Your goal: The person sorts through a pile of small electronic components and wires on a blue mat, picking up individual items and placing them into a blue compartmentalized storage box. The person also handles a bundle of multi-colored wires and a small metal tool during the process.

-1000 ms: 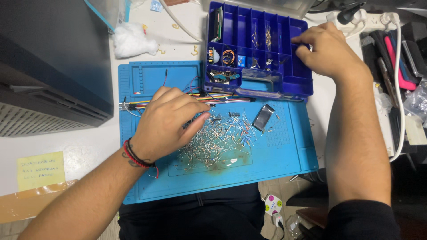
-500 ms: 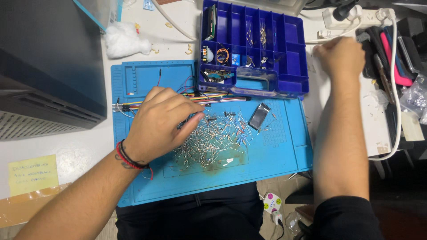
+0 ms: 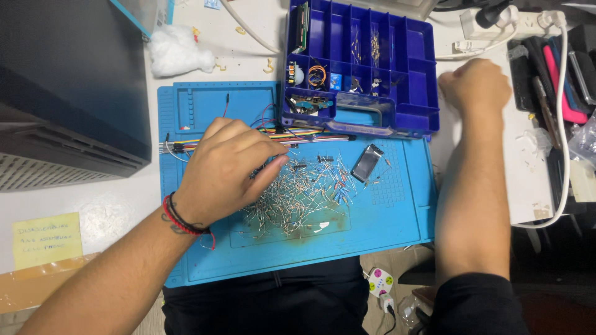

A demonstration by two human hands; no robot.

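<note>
Fingertips of the left hand (image 3: 226, 167) pressed together into a loose heap of wire-legged components (image 3: 298, 198) on the blue work mat (image 3: 397, 217); farther off, the right hand (image 3: 475, 84) lay closed, empty, beside the purple compartment box (image 3: 428, 62). A careless sweep risked scattering parts over the mat's edge.

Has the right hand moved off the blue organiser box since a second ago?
Yes. The right hand has left the organiser box and now rests closed on the white table to its right.
</note>
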